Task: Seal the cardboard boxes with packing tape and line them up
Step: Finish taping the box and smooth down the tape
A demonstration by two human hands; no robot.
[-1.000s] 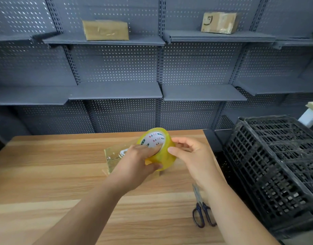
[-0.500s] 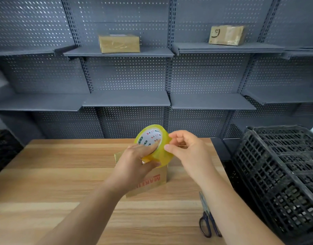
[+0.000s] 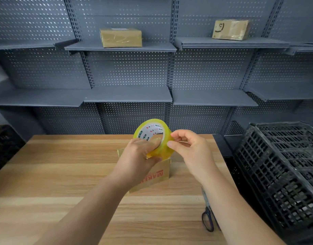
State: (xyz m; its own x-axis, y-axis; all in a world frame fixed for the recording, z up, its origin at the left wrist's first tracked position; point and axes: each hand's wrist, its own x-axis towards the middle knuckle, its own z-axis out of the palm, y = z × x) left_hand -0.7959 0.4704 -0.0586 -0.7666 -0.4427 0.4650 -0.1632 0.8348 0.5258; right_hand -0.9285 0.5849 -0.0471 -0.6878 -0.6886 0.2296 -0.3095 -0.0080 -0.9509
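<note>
Tape roll [image 3: 150, 129] higher (above box [image 3: 159, 174])

head: worn on head | faces forward and down | close over wooden table [image 3: 46, 174] | shelving wall [image 3: 127, 71] behind

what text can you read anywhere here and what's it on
"S J", red, repeated inside the tape roll; green marks beside it too small to read.
"MARK", red, upside down, on the cardboard box; rest hidden behind the left hand.
Right shelf box: black curved mark, no letters.
</note>
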